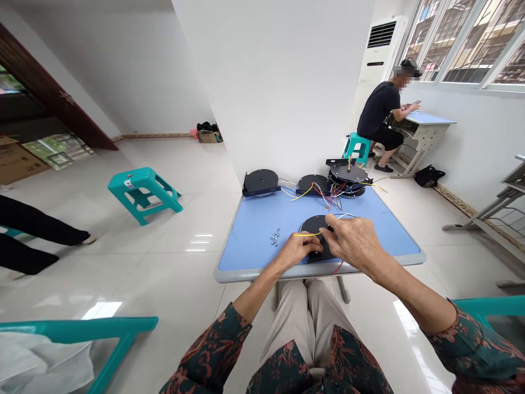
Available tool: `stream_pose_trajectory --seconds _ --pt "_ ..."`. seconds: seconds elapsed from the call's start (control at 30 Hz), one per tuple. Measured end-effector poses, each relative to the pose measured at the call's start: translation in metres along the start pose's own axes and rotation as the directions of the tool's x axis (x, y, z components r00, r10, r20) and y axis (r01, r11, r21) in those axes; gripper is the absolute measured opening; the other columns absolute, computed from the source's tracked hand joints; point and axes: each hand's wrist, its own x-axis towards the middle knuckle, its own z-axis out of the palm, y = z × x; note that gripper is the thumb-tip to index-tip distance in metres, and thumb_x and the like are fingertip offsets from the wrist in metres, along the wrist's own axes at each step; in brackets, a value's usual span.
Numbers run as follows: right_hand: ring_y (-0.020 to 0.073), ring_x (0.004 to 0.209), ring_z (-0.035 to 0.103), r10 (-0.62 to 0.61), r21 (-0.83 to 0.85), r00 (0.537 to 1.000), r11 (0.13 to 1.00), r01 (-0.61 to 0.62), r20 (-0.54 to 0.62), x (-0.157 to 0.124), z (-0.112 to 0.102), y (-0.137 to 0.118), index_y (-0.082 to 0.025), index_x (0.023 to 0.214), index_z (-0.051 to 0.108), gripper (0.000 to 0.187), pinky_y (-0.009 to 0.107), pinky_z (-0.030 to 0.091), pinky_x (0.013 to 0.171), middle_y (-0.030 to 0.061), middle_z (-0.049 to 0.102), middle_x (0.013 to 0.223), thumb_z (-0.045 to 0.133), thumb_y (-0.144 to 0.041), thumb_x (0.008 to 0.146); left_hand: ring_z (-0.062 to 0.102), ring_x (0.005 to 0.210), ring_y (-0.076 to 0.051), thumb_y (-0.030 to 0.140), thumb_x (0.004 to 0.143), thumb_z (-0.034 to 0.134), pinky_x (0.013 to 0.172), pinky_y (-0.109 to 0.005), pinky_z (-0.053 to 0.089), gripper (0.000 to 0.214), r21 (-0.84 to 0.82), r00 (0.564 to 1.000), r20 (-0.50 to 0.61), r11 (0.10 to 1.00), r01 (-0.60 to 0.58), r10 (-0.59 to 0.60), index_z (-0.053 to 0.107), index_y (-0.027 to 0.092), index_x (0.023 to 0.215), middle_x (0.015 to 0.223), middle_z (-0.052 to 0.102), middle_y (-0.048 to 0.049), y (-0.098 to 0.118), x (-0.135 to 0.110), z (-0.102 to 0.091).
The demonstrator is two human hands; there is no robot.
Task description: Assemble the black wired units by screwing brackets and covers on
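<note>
Patterned sleeves (476,345) lead to two hands held close together. The left hand (296,250) pinches a limp yellow wire (305,234); the right hand (353,243) rests on a stiff black disc (315,223) on the blue table (246,275), best taken by its rim.

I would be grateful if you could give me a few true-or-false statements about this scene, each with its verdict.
1. A yellow wire runs between the left hand and the right hand. True.
2. The right hand holds a screwdriver. False: it holds no visible tool, and its fingers are over a black disc.
3. The small metal fasteners lie in a tray. False: they lie directly on the blue table top.
4. A stack of black discs with coloured wires sits at the far end of the table. True.
5. The seated person is working at the blue table. False: that person sits on a teal stool at a separate desk by the window.
</note>
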Motion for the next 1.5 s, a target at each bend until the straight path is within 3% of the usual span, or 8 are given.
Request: stream_pose_trajectory --seconds 0.23,0.57,0.83,0.93,1.03,1.2,1.3,1.5 --pt "0.0171 0.070 0.061 -0.154 0.308 0.988 0.940 0.149 -0.008 -0.001 0.004 0.012 -0.018 0.108 0.060 0.017 0.027 0.029 0.060 0.0074 0.073 0.089 0.047 -0.020 0.097 0.064 0.082 -0.018 0.024 0.079 0.068 0.081 -0.028 0.047 0.012 0.052 1.000 0.028 0.999 0.010 -0.012 0.074 0.018 0.071 0.078 0.072 -0.0017 0.002 -0.001 -0.002" --pt "0.0194 0.055 0.060 0.024 0.044 0.999 0.999 -0.022 -0.043 -0.006 0.006 -0.002 -0.017 0.091 0.062 0.018 0.029 0.016 0.052 0.0060 0.069 0.063 0.049 -0.029 0.094 0.063 0.079 -0.018 0.022 0.073 0.073 0.079 -0.028 0.048 0.007 0.009 0.997 -0.075 1.000 0.000 0.001 0.073 0.019 0.067 0.074 0.070 0.0001 -0.003 -0.002 0.005" --pt "0.0173 0.054 0.058 0.056 0.315 0.977 0.949 0.013 -0.207 -0.007 0.020 0.006 -0.019 0.084 0.060 0.018 0.029 0.023 0.052 0.0046 0.068 0.063 0.053 -0.033 0.092 0.068 0.086 -0.020 0.029 0.075 0.076 0.086 -0.033 0.054 0.014 -0.169 0.998 -0.045 0.985 0.023 -0.031 0.077 0.018 0.083 0.084 0.073 -0.0033 -0.005 -0.005 0.004" --pt "0.0157 0.052 0.057 0.253 0.676 0.930 0.737 -0.005 -0.269 -0.012 0.016 0.026 -0.020 0.087 0.057 0.020 0.027 0.036 0.055 0.0014 0.064 0.061 0.053 -0.039 0.094 0.070 0.098 -0.021 0.037 0.081 0.074 0.097 -0.037 0.054 0.038 -0.338 0.993 -0.114 0.941 -0.001 -0.039 0.071 0.019 0.114 0.106 0.073 -0.0072 -0.005 -0.012 0.000" --pt "0.0165 0.056 0.064 0.465 0.971 0.877 0.237 0.010 -0.122 -0.017 0.009 0.063 -0.022 0.090 0.053 0.026 0.028 0.047 0.053 0.0026 0.069 0.073 0.058 -0.048 0.092 0.065 0.113 -0.021 0.040 0.089 0.067 0.108 -0.040 0.048 0.040 -0.252 0.965 -0.260 0.963 -0.092 0.024 0.065 0.022 0.125 0.118 0.068 -0.0086 -0.005 -0.017 -0.009" --pt "0.0150 0.066 0.067 0.519 0.921 0.808 -0.384 -0.071 0.278 -0.026 0.022 0.133 -0.021 0.081 0.057 0.020 0.025 0.056 0.058 0.0017 0.065 0.074 0.072 -0.033 0.073 0.054 0.128 -0.025 0.040 0.083 0.073 0.112 -0.045 0.044 0.059 0.069 0.939 -0.344 0.997 0.026 -0.001 0.054 0.028 0.138 0.135 0.057 -0.0101 -0.013 -0.007 -0.022" --pt "0.0069 0.045 0.045 0.370 0.787 0.764 -0.552 -0.277 0.528 -0.034 0.045 0.148 -0.021 0.067 0.050 0.022 0.016 0.038 0.038 -0.0069 0.040 0.053 0.071 -0.024 0.066 0.059 0.119 -0.028 0.043 0.078 0.077 0.103 -0.046 0.050 0.080 0.161 0.937 -0.315 0.964 0.210 -0.152 0.043 0.025 0.148 0.138 0.053 -0.0144 -0.020 0.010 -0.021" --pt "0.0025 0.035 0.028 0.146 0.750 0.737 -0.080 -0.656 0.660 -0.040 0.078 0.112 -0.016 0.077 0.060 0.022 0.018 0.019 0.032 -0.0052 0.053 0.055 0.070 -0.036 0.074 0.062 0.111 -0.030 0.042 0.073 0.081 0.101 -0.047 0.049 0.083 0.357 0.937 -0.285 0.884 0.301 -0.204 0.048 0.019 0.145 0.127 0.062 -0.0142 -0.027 0.038 -0.014"
